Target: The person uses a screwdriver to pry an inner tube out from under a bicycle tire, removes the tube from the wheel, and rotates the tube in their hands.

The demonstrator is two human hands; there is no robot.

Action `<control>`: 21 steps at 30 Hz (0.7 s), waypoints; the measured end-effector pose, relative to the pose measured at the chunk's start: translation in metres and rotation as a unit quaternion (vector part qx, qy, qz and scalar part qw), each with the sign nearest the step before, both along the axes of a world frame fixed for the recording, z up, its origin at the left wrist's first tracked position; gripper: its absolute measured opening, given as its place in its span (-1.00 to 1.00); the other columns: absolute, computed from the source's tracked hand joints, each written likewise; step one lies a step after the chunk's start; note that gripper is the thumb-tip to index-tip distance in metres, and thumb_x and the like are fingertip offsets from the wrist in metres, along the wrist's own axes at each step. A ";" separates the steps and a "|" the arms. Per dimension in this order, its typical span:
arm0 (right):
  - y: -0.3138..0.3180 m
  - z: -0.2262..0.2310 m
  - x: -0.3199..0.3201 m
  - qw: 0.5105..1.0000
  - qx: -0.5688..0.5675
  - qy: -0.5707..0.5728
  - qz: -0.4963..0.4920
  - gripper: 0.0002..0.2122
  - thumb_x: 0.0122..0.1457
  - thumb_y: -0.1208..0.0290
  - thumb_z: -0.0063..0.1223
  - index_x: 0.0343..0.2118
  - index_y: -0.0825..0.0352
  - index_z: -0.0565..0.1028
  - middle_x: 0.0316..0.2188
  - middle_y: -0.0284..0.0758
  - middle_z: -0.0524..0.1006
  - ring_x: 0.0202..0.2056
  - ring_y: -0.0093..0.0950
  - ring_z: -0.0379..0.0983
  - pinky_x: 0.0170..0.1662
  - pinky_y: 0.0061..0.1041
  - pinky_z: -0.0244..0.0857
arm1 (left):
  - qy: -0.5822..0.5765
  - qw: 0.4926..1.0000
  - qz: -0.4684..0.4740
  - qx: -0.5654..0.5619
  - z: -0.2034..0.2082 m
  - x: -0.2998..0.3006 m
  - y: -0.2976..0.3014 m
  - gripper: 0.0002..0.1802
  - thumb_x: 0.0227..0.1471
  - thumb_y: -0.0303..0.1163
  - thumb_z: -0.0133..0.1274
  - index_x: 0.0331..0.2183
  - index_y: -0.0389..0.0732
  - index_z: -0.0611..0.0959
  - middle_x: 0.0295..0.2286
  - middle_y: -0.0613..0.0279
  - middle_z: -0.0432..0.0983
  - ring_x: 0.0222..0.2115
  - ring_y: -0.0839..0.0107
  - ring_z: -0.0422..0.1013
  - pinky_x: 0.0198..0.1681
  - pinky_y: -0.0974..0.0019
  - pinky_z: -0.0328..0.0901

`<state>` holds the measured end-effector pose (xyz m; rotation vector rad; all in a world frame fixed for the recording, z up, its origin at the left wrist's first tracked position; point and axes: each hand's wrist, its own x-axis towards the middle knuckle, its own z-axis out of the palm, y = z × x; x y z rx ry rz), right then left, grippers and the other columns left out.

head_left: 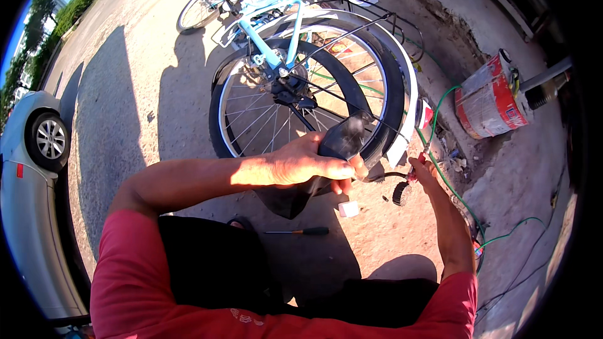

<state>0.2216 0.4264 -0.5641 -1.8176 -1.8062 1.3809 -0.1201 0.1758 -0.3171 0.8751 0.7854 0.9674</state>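
Left hand grips the black tube, thumb pointing right.

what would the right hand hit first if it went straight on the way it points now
Probably the white, curved bicycle mudguard, near its lower end, a little beyond the right hand. Depth is unclear, so the hand might pass above it.

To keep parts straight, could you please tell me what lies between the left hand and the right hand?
In the head view, a curved black hose lies between the left hand and right hand, with a ridged black piece below it.
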 end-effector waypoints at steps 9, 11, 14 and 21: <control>-0.001 -0.005 0.019 0.997 0.043 -0.062 0.013 -0.58 -0.04 0.02 0.26 -0.70 0.33 0.50 -0.71 -0.34 0.50 -0.65 -0.51 0.42 -0.52 -0.42 0.29 | -0.011 0.999 0.024 -0.019 0.001 0.003 0.001 -0.63 0.07 -0.32 0.18 -0.12 -0.31 0.54 -0.13 0.01 0.52 -0.26 0.27 0.55 -0.22 0.23 0.44; -0.004 0.002 0.013 0.998 0.036 -0.053 0.020 -0.61 -0.02 0.08 0.28 -0.69 0.32 0.47 -0.70 -0.35 0.48 -0.65 -0.52 0.41 -0.54 -0.44 0.28 | -0.005 1.000 0.023 -0.017 0.003 0.001 -0.001 -0.66 0.08 -0.38 0.14 -0.11 -0.30 0.54 -0.13 0.03 0.50 -0.26 0.25 0.55 -0.20 0.21 0.43; -0.011 0.017 0.008 0.992 0.047 -0.112 0.028 -0.56 -0.06 -0.02 0.25 -0.71 0.34 0.53 -0.70 -0.32 0.53 -0.65 -0.49 0.45 -0.55 -0.41 0.30 | 0.013 0.999 0.025 -0.018 0.011 0.005 -0.001 -0.59 0.04 -0.39 0.18 -0.07 -0.32 0.50 -0.13 0.05 0.49 -0.24 0.28 0.54 -0.19 0.23 0.43; -0.008 0.013 0.017 0.990 0.017 -0.138 0.033 -0.58 -0.07 0.01 0.28 -0.66 0.35 0.56 -0.69 -0.31 0.53 -0.64 -0.51 0.45 -0.55 -0.42 0.32 | 0.142 0.988 -0.030 -0.060 0.035 0.017 -0.006 -0.40 -0.05 -0.24 0.29 -0.06 -0.33 0.43 -0.27 0.21 0.42 -0.25 0.45 0.42 -0.14 0.31 0.33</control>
